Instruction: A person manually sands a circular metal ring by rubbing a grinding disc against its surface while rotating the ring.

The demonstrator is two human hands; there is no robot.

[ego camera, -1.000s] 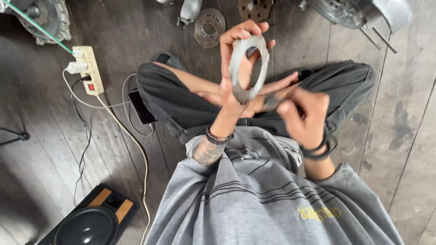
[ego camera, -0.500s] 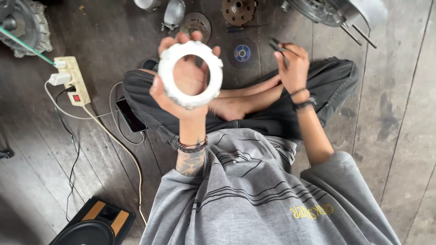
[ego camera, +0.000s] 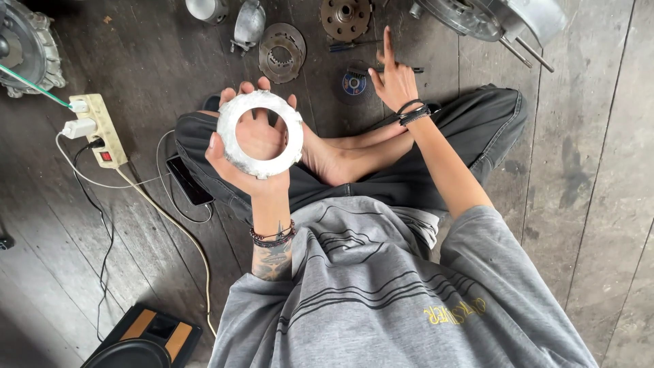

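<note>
My left hand (ego camera: 253, 151) holds a flat, pale grey metal ring plate (ego camera: 236, 152) up in front of me, fingers curled around its rim. My right hand (ego camera: 392, 78) reaches forward over the floor, forefinger stretched out, holding nothing. It is close to a small round disc with a blue centre (ego camera: 353, 84) and a dark thin tool (ego camera: 402, 69) lying on the planks. I sit cross-legged in dark trousers and a grey shirt.
On the plank floor ahead lie a rusty notched ring (ego camera: 282, 52), a round hub part (ego camera: 346, 16), a metal casting (ego camera: 248, 24) and an engine casing (ego camera: 497, 17). At left are a power strip (ego camera: 101, 129), a phone (ego camera: 189, 180) and a speaker (ego camera: 139, 344).
My left hand turned the ring plate from edge-on to flat and moved it left. My right hand left the ring, reached forward and let go of the dark tool it held half a second ago.
</note>
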